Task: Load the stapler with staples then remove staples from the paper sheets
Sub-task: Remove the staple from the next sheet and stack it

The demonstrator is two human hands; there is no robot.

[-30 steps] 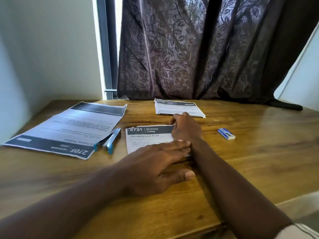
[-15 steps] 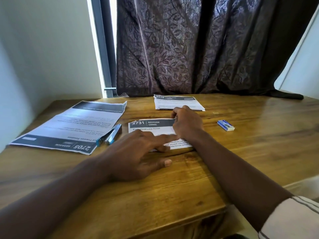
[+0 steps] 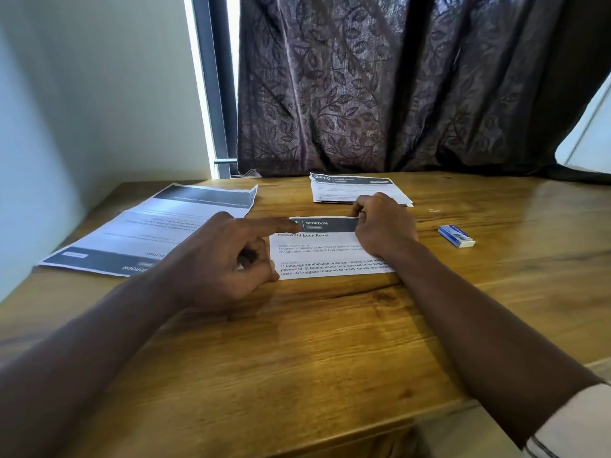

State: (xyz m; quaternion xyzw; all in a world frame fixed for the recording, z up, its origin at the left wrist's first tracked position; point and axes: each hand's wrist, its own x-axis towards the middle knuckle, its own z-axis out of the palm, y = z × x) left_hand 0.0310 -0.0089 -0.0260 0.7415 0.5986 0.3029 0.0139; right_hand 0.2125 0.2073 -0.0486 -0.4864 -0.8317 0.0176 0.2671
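The folded sheet (image 3: 330, 256) headed "Password Lock Reset" is lying on the worktop (image 3: 330, 342), my right fingers (image 3: 363, 209) curling over its far corner. A folded stack (image 3: 353, 190) is lying beyond it, a large sheet (image 3: 158, 226) to my left, a blue-white staple box (image 3: 456, 236) to my right.

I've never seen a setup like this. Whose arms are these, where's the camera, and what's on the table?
No machine here: a person wears one camera on the head, looking down at their own arms. The left hand rests its forefinger on the dark header of the Password Lock Reset sheet; the right hand pinches that sheet's top right corner. Also on the wooden table: a large printed sheet at the left, a stack of sheets at the back and a small blue staple box at the right.
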